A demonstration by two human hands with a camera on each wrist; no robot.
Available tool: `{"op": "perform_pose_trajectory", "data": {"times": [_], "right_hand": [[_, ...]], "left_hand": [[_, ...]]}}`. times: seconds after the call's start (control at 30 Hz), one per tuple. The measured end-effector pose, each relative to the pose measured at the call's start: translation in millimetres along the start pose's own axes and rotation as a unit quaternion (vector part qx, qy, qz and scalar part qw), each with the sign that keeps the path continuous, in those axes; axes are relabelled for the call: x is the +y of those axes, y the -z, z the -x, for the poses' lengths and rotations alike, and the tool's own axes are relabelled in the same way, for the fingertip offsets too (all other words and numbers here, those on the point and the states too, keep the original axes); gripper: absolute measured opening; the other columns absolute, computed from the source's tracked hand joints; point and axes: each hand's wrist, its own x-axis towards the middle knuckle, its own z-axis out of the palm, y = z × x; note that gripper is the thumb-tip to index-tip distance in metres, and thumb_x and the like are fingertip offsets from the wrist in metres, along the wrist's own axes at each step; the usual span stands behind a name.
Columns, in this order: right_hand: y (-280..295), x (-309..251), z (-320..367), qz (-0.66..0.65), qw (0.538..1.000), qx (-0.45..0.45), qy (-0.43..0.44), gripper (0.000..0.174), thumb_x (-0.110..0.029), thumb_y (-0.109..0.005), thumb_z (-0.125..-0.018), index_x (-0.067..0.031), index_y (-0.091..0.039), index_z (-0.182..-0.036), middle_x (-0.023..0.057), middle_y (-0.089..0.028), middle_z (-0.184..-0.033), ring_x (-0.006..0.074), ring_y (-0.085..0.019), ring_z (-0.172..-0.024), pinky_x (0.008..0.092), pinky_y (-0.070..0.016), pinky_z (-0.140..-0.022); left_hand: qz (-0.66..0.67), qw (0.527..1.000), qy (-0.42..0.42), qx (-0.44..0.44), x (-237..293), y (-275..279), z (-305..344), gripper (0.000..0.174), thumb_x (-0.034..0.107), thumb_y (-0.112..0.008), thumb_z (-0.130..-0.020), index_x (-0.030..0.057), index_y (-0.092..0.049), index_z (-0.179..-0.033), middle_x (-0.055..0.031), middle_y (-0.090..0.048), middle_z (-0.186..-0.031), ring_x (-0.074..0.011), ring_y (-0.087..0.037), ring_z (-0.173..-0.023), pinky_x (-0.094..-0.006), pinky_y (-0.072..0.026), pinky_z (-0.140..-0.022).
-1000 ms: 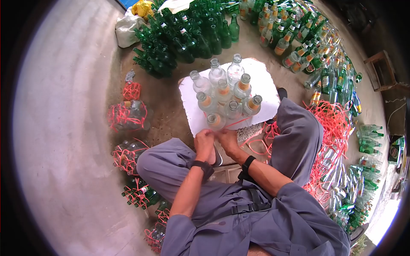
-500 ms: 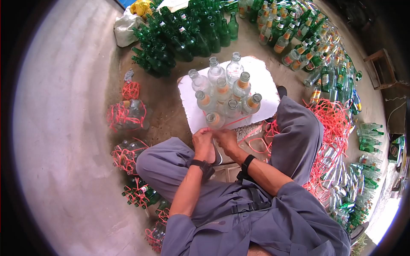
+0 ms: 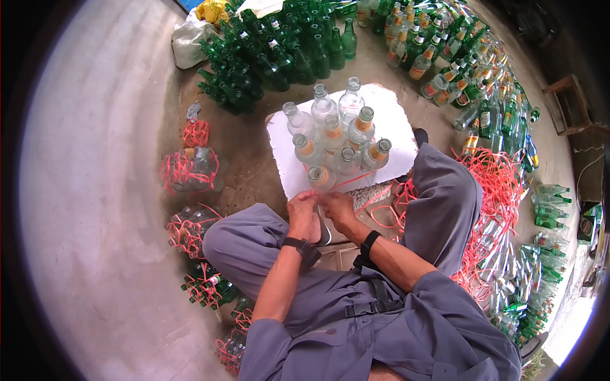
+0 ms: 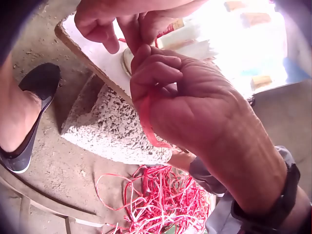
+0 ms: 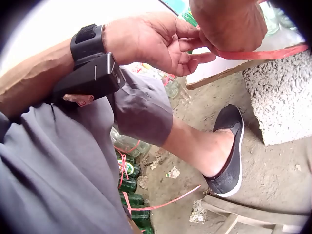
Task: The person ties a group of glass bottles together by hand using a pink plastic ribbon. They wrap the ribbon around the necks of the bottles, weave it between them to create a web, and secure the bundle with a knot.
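Note:
Clear glass bottles (image 3: 348, 162), several with orange neck labels, stand upright in a cluster on a white board (image 3: 394, 136). A red plastic strap (image 3: 356, 180) runs low along their near side, down to both hands at the board's front edge. My left hand (image 3: 301, 213) pinches the strap between thumb and fingertips, its other fingers loosely bent in the right wrist view. Close against it, my right hand (image 3: 338, 209) has curled fingers gripping the strap, which crosses its palm in the left wrist view. The fingertips overlap, partly hiding the strap between them.
A speckled block (image 4: 117, 122) supports the board. Tangled red strap (image 3: 489, 190) lies by the right knee. Strap-tied bottle bundles (image 3: 190, 171) line the left side. Green bottles (image 3: 298, 60) crowd the far floor, with more bottles (image 3: 445, 70) at far right. A wooden frame (image 5: 243, 214) lies near the foot.
Both hands stay together at the board's front edge, their fingers shifting only slightly on the strap. The bottles stand as before.

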Motion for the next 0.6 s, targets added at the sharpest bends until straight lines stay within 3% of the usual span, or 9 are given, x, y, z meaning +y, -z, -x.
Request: {"op": "perform_pose_trajectory", "data": {"times": [0.1, 0.17, 0.4, 0.6], "right_hand": [[0.4, 0.9, -0.3, 0.008, 1.0, 0.001, 0.008, 0.014, -0.013, -0.063, -0.092, -0.0013, -0.064, -0.084, -0.0021, -0.053, -0.063, 0.0056, -0.043, -0.048, 0.0215, -0.0311, -0.042], [3.9, 6.7, -5.3, -0.006, 1.0, -0.002, -0.004, 0.021, -0.016, -0.077, -0.085, 0.0005, -0.065, -0.088, -0.0024, -0.054, -0.071, 0.0048, -0.043, -0.053, 0.0217, -0.0286, -0.043], [4.5, 10.5, -6.8, -0.014, 1.0, 0.002, 0.004, 0.022, -0.017, -0.079, -0.084, -0.0004, -0.066, -0.09, -0.0025, -0.056, -0.071, 0.005, -0.044, -0.053, 0.0213, -0.0301, -0.043], [3.2, 11.0, -4.0, 0.004, 0.999, 0.018, 0.031, 0.024, -0.019, -0.081, -0.083, -0.0016, -0.068, -0.094, -0.0032, -0.057, -0.072, 0.0044, -0.044, -0.053, 0.0209, -0.0293, -0.043]], "left_hand": [[0.032, 0.999, 0.002, 0.008, 2.1, -1.6, 2.6, 0.013, -0.004, -0.067, -0.085, -0.0028, -0.069, -0.097, -0.0077, -0.07, -0.088, -0.0148, -0.065, -0.078, -0.0256, -0.0512, -0.071], [0.039, 0.999, 0.003, 0.007, -2.1, -0.7, 0.7, 0.014, -0.004, -0.066, -0.084, -0.003, -0.069, -0.098, -0.009, -0.071, -0.09, -0.0161, -0.065, -0.079, -0.0261, -0.0515, -0.071], [0.078, 0.997, 0.025, -0.007, 2.7, -2.6, 4.6, 0.014, -0.003, -0.066, -0.085, -0.0018, -0.068, -0.099, -0.0091, -0.071, -0.092, -0.0159, -0.066, -0.082, -0.0262, -0.0505, -0.072], [0.035, 0.998, 0.054, -0.014, 2.3, 0.4, 2.4, 0.011, 0.002, -0.067, -0.086, 0.0032, -0.069, -0.097, -0.0051, -0.072, -0.092, -0.0126, -0.065, -0.082, -0.0245, -0.0459, -0.07]]}}
